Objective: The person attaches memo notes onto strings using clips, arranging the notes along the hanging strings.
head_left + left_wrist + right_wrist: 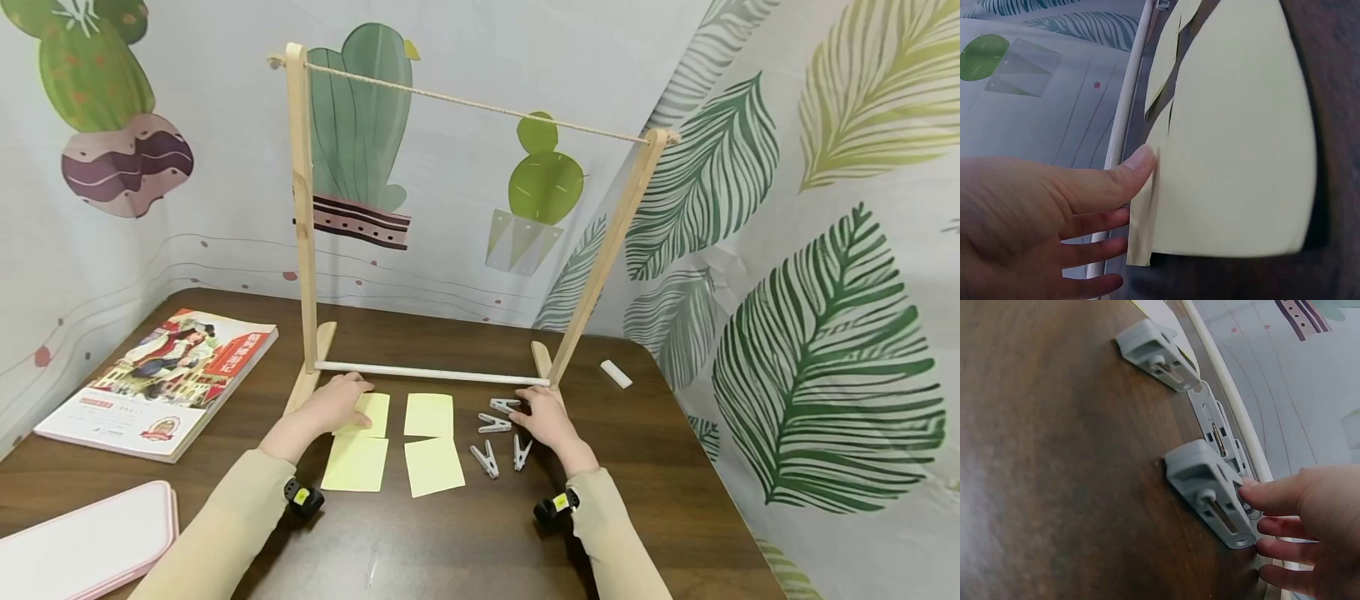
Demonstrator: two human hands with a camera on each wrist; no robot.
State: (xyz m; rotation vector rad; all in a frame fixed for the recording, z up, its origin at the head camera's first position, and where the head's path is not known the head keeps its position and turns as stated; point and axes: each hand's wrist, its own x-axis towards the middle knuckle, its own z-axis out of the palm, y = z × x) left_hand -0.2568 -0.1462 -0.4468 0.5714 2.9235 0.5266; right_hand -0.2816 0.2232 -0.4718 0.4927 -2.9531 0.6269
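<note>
My left hand [335, 406] reaches over the far-left yellow sticky note [377, 410], its thumb on the paper and its fingers by the far edge. In the left wrist view the near-left sticky note [1241, 137] fills the middle. Two more yellow notes, a far-right one [429, 415] and a near-right one [435, 468], lie beside them. My right hand [550, 421] is at the farthest grey clothespin [504, 405], thumb and fingers loosely spread around its end. Other grey clothespins [486, 460] lie close by. Whether the right fingers touch the pin is unclear.
A wooden stand [303, 217] rises behind the notes, with a rope [465, 103] across its top and a white bar [435, 372] low down. At left are a book [150, 417] and a white board with pink edge [90, 542]. A small white block [617, 373] lies right.
</note>
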